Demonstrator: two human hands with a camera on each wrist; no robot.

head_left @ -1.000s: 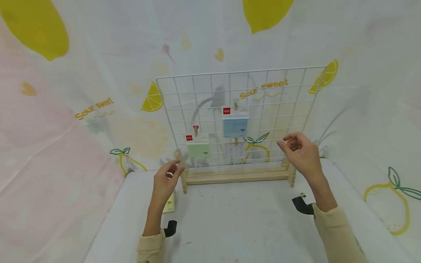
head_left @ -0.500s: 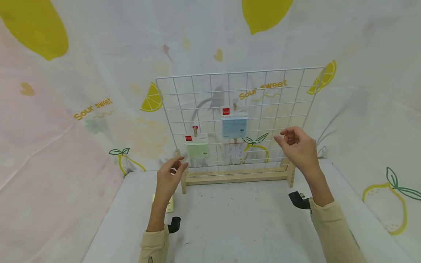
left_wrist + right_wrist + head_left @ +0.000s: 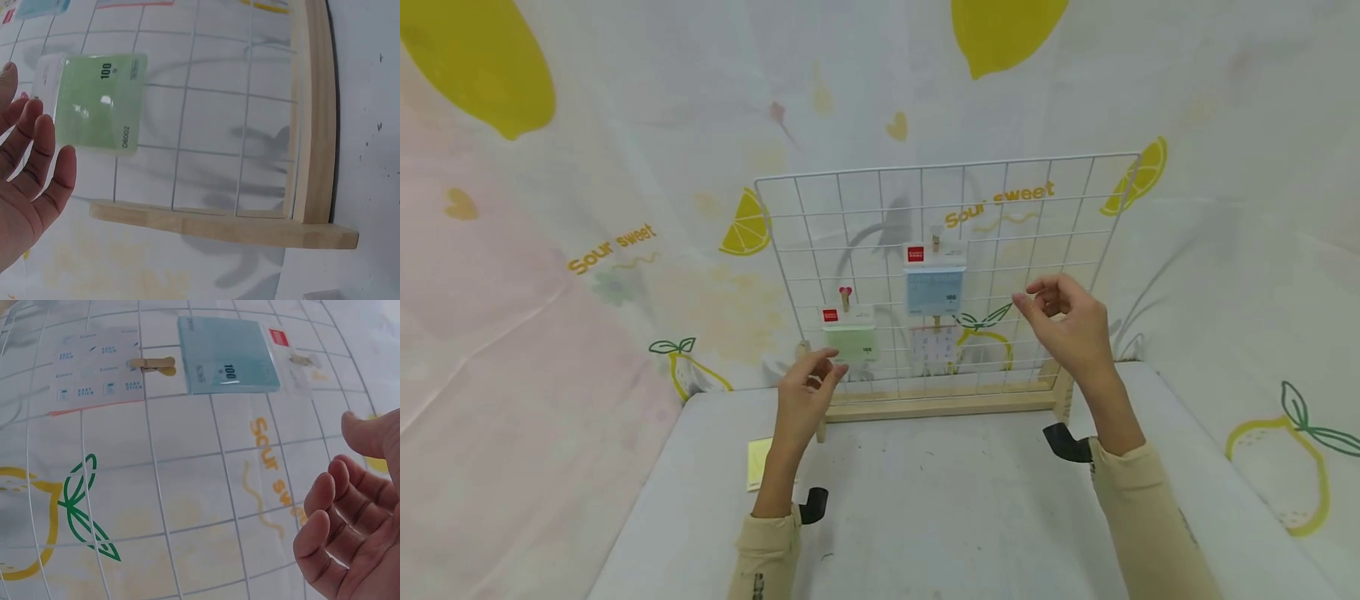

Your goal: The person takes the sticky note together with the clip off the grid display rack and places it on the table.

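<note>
My left hand, fingers loosely bent and holding nothing, is in front of the lower left of a white wire grid. It is nearest a green sticky-note pack, which hangs from a heart-topped clothespin. My right hand also hovers without anything in it, before the grid's right side, fingers curved. Mid-grid, a blue sticky-note pack hangs from a wooden clothespin. Below it, another wooden clothespin holds a white printed pack with a pinkish edge.
A wooden base with end feet supports the grid on the white table. On the table at left, a yellow pack lies partly behind my left forearm. Lemon-printed cloth hangs behind and at the sides.
My left hand has moved right and slightly up, now overlapping the green pack's lower corner in the head view. My right hand has moved left and up. The hanging packs stay put.
</note>
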